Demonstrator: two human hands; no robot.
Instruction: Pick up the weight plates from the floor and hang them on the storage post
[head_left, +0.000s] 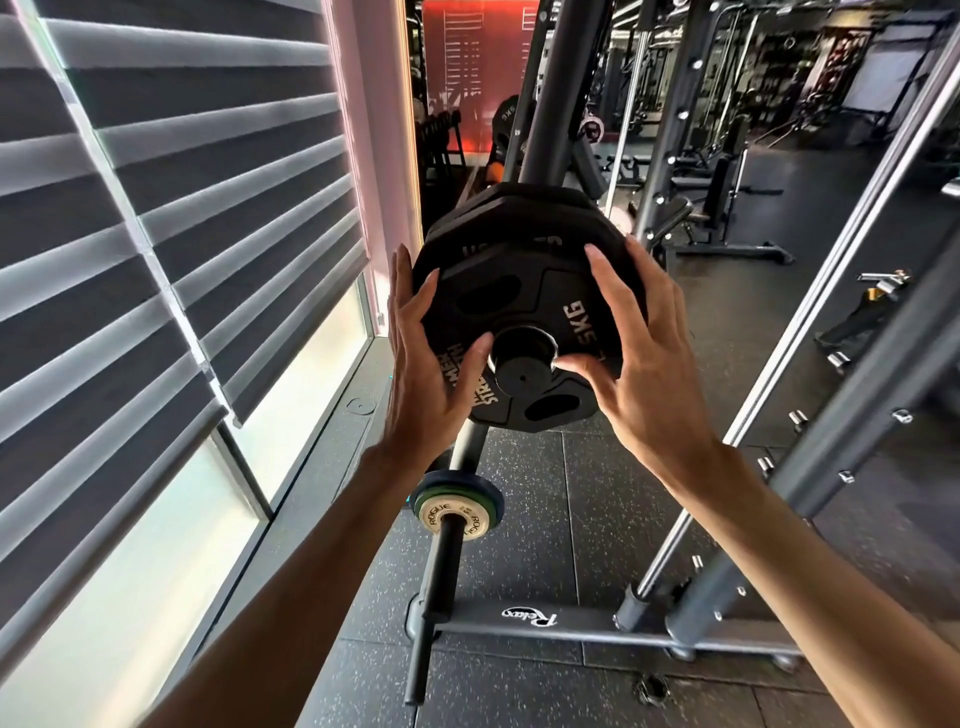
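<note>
Plate (571, 312) sits on the post (522, 371). My left hand (431, 364) and right hand (644, 358) press it flat-fingered, gripping nothing, either side of the hole, probably to slide it back squarely

The person's two arms are bare. The left arm (291, 582) and the right arm (821, 571) are long and slim, and bare skin shows from the wrists all the way to the edge of the picture. The left hand (426, 358) and the right hand (641, 348) are bare too. The fingers (422, 299) are long and thin. The fingernails (592, 253) are a bit long, with neat round tips. Thin lines stand out under the skin on the back of the right hand.
</note>
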